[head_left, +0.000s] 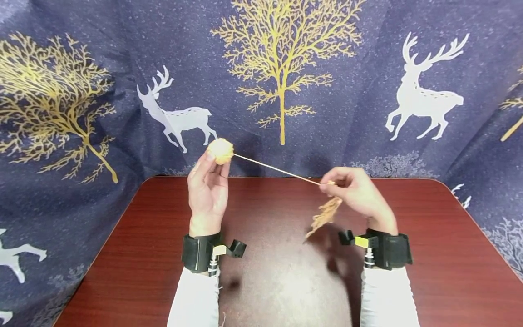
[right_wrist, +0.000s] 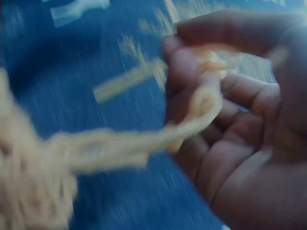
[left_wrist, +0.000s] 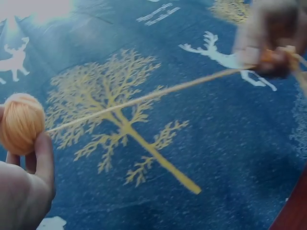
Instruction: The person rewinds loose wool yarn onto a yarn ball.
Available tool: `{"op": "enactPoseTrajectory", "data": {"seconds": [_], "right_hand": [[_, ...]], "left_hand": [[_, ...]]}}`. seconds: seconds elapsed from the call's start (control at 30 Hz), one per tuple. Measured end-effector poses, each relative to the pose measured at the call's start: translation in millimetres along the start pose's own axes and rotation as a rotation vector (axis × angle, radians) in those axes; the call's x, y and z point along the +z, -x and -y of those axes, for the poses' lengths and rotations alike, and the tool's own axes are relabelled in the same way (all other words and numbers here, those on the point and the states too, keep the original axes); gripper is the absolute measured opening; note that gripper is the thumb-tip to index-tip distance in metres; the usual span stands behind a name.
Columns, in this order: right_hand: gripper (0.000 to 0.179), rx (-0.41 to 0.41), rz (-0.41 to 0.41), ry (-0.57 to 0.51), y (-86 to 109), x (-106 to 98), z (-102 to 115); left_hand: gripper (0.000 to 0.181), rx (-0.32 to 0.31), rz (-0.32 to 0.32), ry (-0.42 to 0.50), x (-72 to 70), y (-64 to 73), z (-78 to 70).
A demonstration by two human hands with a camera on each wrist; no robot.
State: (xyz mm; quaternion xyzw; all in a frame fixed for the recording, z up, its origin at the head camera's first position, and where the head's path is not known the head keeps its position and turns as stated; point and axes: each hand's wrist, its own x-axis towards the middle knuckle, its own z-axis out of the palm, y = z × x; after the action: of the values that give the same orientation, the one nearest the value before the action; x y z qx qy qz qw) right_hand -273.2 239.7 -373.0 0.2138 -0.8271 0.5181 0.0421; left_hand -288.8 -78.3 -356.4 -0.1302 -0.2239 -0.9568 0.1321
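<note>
A pale orange ball of yarn (head_left: 221, 151) is held up in the fingertips of my left hand (head_left: 208, 193). One strand (head_left: 275, 169) runs taut from the ball, sloping down to my right hand (head_left: 355, 190), which pinches it between thumb and fingers. Below the right hand hangs a loose bundle of the same yarn (head_left: 324, 216), blurred in the right wrist view. In the left wrist view the wound ball (left_wrist: 22, 123) shows its wrapped threads, with fingers beneath and beside it. Both hands are above the table, apart from each other.
A reddish-brown table (head_left: 261, 272) lies under both hands, with a bright glare near its front. Behind it hangs a dark blue cloth (head_left: 306, 122) printed with white deer and yellow trees. Black straps with small cameras (head_left: 237, 248) sit on both wrists.
</note>
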Motion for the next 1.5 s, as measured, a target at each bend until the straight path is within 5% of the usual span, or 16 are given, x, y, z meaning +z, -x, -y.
{"op": "enactPoseTrajectory", "data": {"seconds": [0.23,0.47,0.6,0.77,0.87,0.97,1.07,1.23,1.5], "right_hand": [[0.011,0.339,0.045,0.258,26.3,-44,-28],[0.017,0.545,0.131,0.422,33.2,-49,-36],[0.038,0.491,0.159,0.474,27.9,-39,-19],[0.041,0.201,0.082,0.384,11.7,-10,12],[0.036,-0.006,-0.019,0.194,-2.4,18,29],[0.037,-0.123,-0.089,-0.092,-13.2,48,44],[0.037,-0.148,-0.127,-0.317,-19.1,72,52],[0.025,-0.126,-0.183,-0.505,-20.2,92,58],[0.011,-0.132,-0.341,-0.441,-18.1,92,59]], "left_hand": [[0.032,0.064,-0.086,0.028,-5.7,-7.5,-8.2],[0.021,0.04,-0.069,0.0,-3.3,-2.7,-0.6],[0.015,0.001,0.005,-0.106,6.8,6.1,9.9],[0.019,-0.049,0.097,-0.2,16.8,16.4,20.5],[0.024,-0.078,0.155,-0.225,20.7,21.3,23.5],[0.029,-0.099,0.225,-0.268,23.6,25.4,24.7],[0.036,-0.111,0.29,-0.313,26.0,28.6,25.1],[0.038,-0.117,0.361,-0.339,28.8,31.3,25.7],[0.033,-0.109,0.321,-0.327,28.2,30.7,22.9]]}}
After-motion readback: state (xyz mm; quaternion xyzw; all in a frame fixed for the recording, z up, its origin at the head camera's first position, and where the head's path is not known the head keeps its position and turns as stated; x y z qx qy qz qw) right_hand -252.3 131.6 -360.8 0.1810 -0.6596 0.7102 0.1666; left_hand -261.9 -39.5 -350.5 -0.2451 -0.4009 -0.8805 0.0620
